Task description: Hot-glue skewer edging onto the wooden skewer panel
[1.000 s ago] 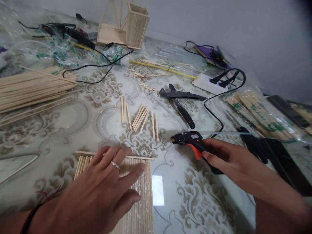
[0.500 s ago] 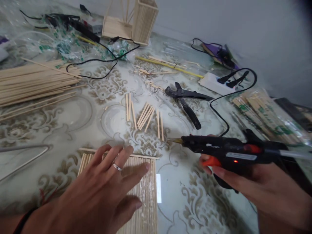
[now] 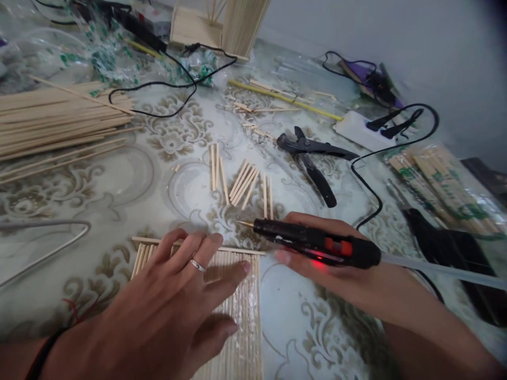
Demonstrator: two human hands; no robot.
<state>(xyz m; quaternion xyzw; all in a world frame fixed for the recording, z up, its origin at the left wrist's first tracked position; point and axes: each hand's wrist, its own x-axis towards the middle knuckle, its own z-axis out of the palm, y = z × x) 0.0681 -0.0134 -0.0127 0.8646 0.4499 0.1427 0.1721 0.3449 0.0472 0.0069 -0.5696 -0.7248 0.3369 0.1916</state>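
Down toward the near edge of the flower-patterned tabletop [image 3: 293,338], left of its middle, lies a flat panel of thin wooden sticks [image 3: 241,338] set side by side. A single crosswise stick [image 3: 241,250] runs along the panel's far end. The person's left hand [image 3: 170,295], wearing a silver ring [image 3: 197,265], is palm down over both, fingers spread and gripping nothing. The right hand [image 3: 340,282] is closed around a black glue gun [image 3: 293,237] with a glowing red light; its metal nozzle points left, just beyond the crosswise stick and apart from the left fingers. Farther back lie loose short sticks [image 3: 243,184], with a black cutter [image 3: 321,184] to their right. A heap of long sticks [image 3: 51,119] lies by the left edge, a white power strip [image 3: 362,132] toward the far right corner, and a boxy wooden structure [image 3: 241,29] stands at the far edge.
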